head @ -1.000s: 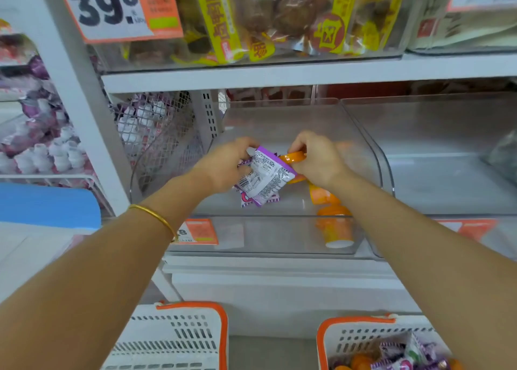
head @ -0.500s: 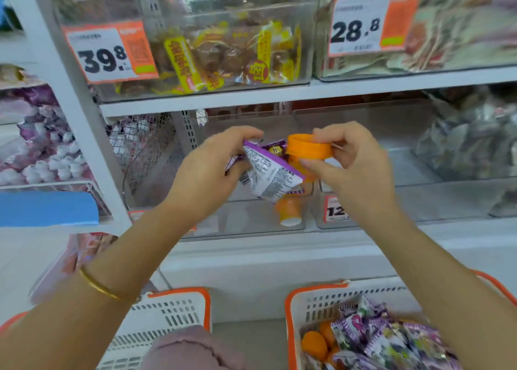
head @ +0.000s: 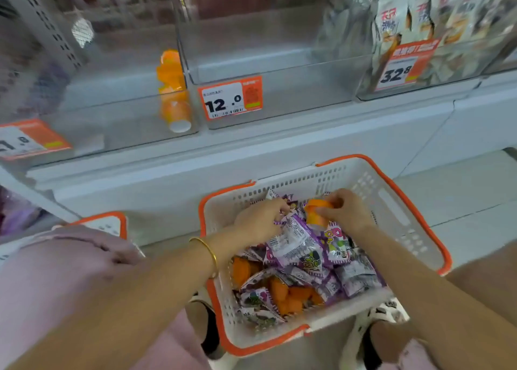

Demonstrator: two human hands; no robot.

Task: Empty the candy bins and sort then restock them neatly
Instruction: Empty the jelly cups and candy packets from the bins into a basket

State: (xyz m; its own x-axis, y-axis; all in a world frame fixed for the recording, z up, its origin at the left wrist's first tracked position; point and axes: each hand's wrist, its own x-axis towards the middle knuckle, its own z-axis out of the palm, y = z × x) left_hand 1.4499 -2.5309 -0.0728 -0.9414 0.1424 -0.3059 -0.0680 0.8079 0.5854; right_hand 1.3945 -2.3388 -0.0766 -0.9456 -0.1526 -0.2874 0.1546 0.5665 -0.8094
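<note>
A white basket with an orange rim (head: 391,201) sits on the floor, holding several purple candy packets and orange jelly cups (head: 288,294). My left hand (head: 257,220) is low in the basket, gripping a purple packet (head: 293,238). My right hand (head: 347,211) pinches an orange jelly cup (head: 317,213) just above the pile. On the shelf above, a clear bin (head: 126,90) keeps a few orange cups (head: 172,90) at its right side. The clear bin (head: 265,62) beside it holds nothing.
A second white basket (head: 109,224) stands at the left, partly hidden by my knee. Price tags (head: 230,96) hang on the bin fronts. A bin of white snack bags (head: 414,20) is at the upper right. My feet are under the basket.
Both hands came down from the shelf bin into the floor basket, carrying the purple packet and the orange cup. The view tilted downward.
</note>
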